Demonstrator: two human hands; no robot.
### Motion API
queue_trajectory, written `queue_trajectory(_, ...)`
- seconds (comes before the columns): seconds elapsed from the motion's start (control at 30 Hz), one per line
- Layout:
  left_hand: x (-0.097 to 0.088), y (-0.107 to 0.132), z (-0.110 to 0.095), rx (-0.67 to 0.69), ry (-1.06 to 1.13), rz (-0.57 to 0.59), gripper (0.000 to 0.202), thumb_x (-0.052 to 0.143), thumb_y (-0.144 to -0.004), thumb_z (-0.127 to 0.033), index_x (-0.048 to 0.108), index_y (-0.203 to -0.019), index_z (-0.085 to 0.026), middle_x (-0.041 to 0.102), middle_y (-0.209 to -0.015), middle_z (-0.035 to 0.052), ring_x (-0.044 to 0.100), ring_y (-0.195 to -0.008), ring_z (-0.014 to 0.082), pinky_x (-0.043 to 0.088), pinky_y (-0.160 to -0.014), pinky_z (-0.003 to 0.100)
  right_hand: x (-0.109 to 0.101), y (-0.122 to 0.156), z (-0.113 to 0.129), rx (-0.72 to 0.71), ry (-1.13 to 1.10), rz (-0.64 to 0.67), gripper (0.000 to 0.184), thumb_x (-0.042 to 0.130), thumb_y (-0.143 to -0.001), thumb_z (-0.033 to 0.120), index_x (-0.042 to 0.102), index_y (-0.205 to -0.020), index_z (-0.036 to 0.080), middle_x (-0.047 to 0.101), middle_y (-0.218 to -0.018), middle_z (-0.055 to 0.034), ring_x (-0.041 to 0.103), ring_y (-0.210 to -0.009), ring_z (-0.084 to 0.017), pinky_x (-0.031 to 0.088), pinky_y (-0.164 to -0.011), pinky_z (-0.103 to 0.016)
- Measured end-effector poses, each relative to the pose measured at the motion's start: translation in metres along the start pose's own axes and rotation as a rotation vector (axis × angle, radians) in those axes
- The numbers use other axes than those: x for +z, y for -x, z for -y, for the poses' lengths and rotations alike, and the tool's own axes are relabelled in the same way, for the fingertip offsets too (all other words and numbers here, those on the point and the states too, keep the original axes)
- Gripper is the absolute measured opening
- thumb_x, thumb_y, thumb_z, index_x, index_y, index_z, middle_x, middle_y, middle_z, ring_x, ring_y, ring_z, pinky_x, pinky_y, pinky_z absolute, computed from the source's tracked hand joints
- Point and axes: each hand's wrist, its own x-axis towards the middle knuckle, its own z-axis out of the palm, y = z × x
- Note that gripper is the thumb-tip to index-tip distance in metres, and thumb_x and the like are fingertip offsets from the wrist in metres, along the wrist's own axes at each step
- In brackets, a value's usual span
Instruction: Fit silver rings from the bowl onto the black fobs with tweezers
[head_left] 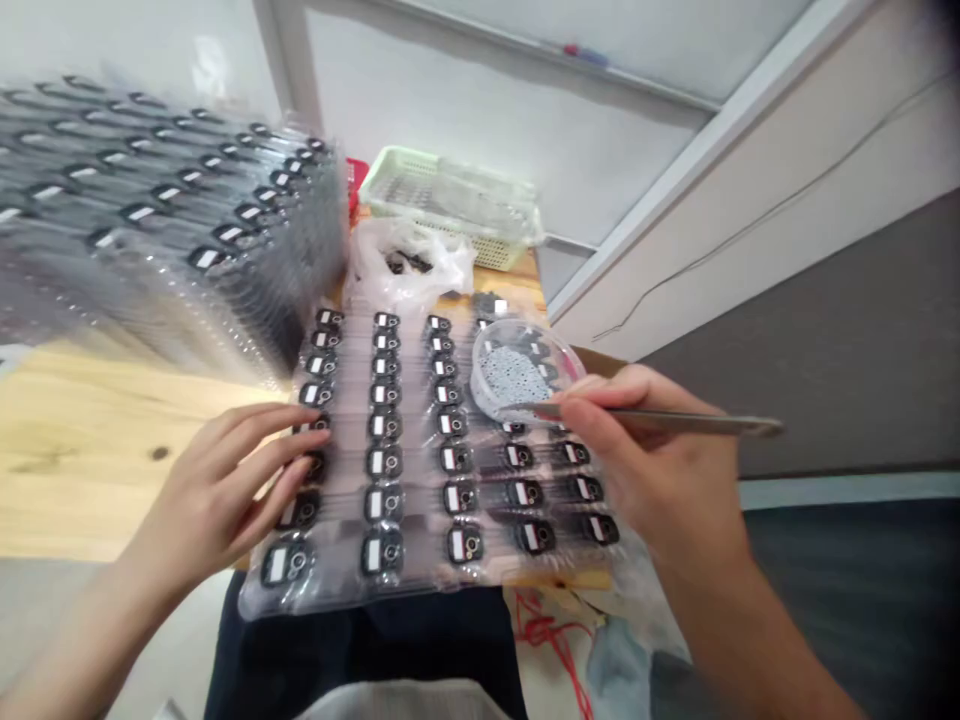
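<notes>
Black display units (pixel 382 503) are set in rows in a clear blister sheet (pixel 337 592), which is touched by the left hand (pixel 217 490). Steel tweezers (pixel 675 421), gripped in the right hand (pixel 645 460), are positioned at the rim of a clear round dish (pixel 517 365) of small grey parts.

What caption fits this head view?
Right hand holds tweezers by a clear dish; left hand rests on packaged black devices.

We record a small assembly workshop. A pale wooden workbench (pixel 97 450) at centre left carries stacked plastic blister trays (pixel 172 220) of small black devices, a clear dish (pixel 521 368) of tiny parts, tweezers (pixel 675 420), and a green plastic basket (pixel 450 205) at upper centre. White walls (pixel 487 130) and a marker ledge (pixel 585 58) appear above.
</notes>
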Motion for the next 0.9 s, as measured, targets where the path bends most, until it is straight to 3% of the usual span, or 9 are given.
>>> queue_trajectory(0.1,0.003,-0.015,-0.003,0.036,0.011,0.052,0.029,0.055,-0.09,-0.015,0.061,-0.118,-0.019,0.066,-0.118,0.0096,0.058,-0.112,0.0257,0.048,-0.097,0.042,0.03,0.013,0.012,0.145,-0.071,0.142,0.015,0.071,-0.081,0.028,0.062,-0.07,0.023,0.065,-0.064,0.0014,0.061,-0.056,-0.014,0.045,-0.049,-0.026)
queue_trajectory(0.2,0.008,-0.027,-0.005,0.09,0.01,0.132,0.028,0.052,-0.093,-0.019,0.06,-0.12,-0.015,0.065,-0.121,0.0107,0.056,-0.115,0.027,0.048,-0.097,0.044,0.059,0.012,0.011,0.236,-0.131,0.275,0.016,0.067,-0.083,0.03,0.059,-0.07,0.023,0.069,-0.064,0.001,0.065,-0.061,-0.016,0.048,-0.055,-0.028)
queue_trajectory(0.33,0.014,-0.038,-0.005,0.125,0.018,0.203,0.027,0.046,-0.097,-0.023,0.063,-0.115,-0.013,0.067,-0.116,0.0106,0.057,-0.109,0.0274,0.051,-0.09,0.044,0.081,0.006,-0.001,0.307,-0.179,0.295,0.017,0.065,-0.084,0.032,0.055,-0.075,0.023,0.068,-0.067,0.0018,0.069,-0.068,-0.019,0.05,-0.064,-0.032)
queue_trajectory(0.5,0.018,-0.044,-0.003,0.147,-0.01,0.256,0.028,0.041,-0.098,-0.025,0.065,-0.103,-0.012,0.066,-0.104,0.0116,0.058,-0.093,0.0254,0.051,-0.079,0.04,0.092,0.009,-0.007,0.268,-0.131,0.261,0.017,0.064,-0.084,0.026,0.051,-0.074,0.022,0.062,-0.066,0.0041,0.07,-0.071,-0.019,0.05,-0.065,-0.033)
queue_trajectory(0.7,0.022,-0.045,-0.002,0.157,-0.034,0.261,0.032,0.039,-0.099,-0.028,0.066,-0.107,-0.013,0.063,-0.106,0.0117,0.057,-0.093,0.0243,0.05,-0.079,0.039,0.096,0.009,-0.004,0.299,-0.108,0.259,0.015,0.062,-0.085,0.021,0.051,-0.075,0.022,0.066,-0.068,0.0031,0.072,-0.076,-0.019,0.052,-0.069,-0.032)
queue_trajectory(0.9,0.024,-0.044,-0.001,0.149,-0.024,0.269,0.035,0.037,-0.1,-0.03,0.068,-0.105,-0.014,0.062,-0.106,0.0115,0.057,-0.094,0.0252,0.051,-0.078,0.04,0.1,0.004,-0.012,0.325,-0.117,0.23,0.015,0.064,-0.084,0.022,0.052,-0.075,0.021,0.065,-0.066,0.0032,0.07,-0.065,-0.015,0.053,-0.063,-0.029)
